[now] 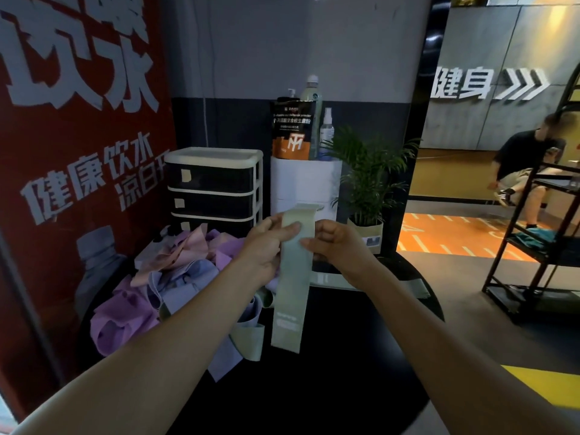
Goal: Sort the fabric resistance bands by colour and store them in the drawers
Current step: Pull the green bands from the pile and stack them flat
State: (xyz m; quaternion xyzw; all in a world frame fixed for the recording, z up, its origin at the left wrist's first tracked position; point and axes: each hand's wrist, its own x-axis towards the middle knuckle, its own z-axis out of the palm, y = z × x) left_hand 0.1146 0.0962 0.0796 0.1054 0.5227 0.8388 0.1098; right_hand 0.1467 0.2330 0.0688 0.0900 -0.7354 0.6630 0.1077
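Two bare forearms reached forward over a round black table (345,356), and between the hands hung a long pale green fabric resistance band (290,290). The left hand (266,246) pinched the band near its upper part, thumb lying across the front of the cloth and fingers curled behind it; the right hand (335,243) gripped the opposite edge at about the same height, its curled fingertips touching the fabric. Above the fingers the band folded over in a short loop, and below them it dropped straight down, its lower end just above the tabletop with a faint printed label near the bottom. Below and left of the left hand's fingers lay a loose heap of fabric bands in lilac, pink and pale blue (163,277), with another pale green band (251,340) at its near edge, touching the pile. Beyond the fingers of the right hand a flat pale green strip (417,287) lay on the far side of the table. Farther back, up and left of the left fingers, stood a small cream-framed plastic drawer unit with three dark drawers (213,189), all closed, each carrying a small pale label. Directly behind the raised band stood a white cylindrical container (306,183) topped by a black and orange powder pouch (292,130), a clear drink bottle (312,98) and a small spray bottle (327,130). Right of those stood a green potted palm (367,177).
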